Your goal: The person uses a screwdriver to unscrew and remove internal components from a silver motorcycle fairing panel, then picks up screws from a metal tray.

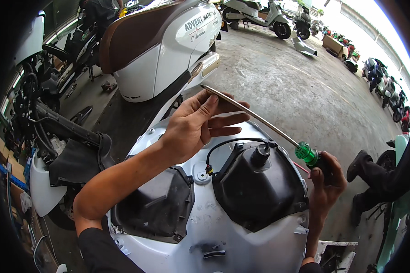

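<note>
Likely stiff, the mid-frame screwdriver is tip-pinched by the left hand, its surer-looking handle gripped by the right hand.

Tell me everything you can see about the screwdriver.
The screwdriver has a long, straight, metal-looking shaft and a ribbed, shiny green handle. It slants across the view, tip at upper left. The right hand grips the handle's end; the left hand's thumb and forefinger steady the shaft near its tip, whose shape is too small to tell.
</note>
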`<state>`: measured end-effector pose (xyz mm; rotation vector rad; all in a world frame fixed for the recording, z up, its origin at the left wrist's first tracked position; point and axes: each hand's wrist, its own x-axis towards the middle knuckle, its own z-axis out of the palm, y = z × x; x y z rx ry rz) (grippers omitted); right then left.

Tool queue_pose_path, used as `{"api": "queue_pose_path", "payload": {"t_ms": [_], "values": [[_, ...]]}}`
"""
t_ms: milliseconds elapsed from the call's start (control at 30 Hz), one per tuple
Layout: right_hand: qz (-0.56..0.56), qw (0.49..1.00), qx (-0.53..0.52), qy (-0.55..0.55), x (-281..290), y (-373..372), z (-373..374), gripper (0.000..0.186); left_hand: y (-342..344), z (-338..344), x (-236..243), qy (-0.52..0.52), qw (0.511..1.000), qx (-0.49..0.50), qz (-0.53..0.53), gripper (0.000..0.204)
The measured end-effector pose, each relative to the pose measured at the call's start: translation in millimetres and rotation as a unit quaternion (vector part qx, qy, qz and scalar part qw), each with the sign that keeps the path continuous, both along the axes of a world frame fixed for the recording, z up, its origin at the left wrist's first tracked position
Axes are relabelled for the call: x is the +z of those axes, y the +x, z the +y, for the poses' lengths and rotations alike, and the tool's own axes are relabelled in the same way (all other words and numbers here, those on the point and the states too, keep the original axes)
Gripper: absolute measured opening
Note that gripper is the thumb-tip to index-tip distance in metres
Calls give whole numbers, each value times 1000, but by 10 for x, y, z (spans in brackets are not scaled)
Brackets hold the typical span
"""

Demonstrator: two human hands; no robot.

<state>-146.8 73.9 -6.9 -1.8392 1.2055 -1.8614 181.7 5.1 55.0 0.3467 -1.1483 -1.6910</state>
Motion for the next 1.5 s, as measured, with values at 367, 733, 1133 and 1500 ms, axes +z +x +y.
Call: {"api": "queue_pose_path", "payload": {"t_ms": [367,733,1133,1500], "values": [[-60,994,2,91,11,15,144,37,123,-110,49,13,996,80,28,32],[-54,997,2,60,23,-52,106,36,134,-104,38,26,997,73,0,28],[-178,967,178,-39,313,11,-110,38,129,-135,195,-103,986,128,2,34],[-277,946,162,-32,204,67,-177,43,124,-18,247,-41,992,100,-66,32]]}}
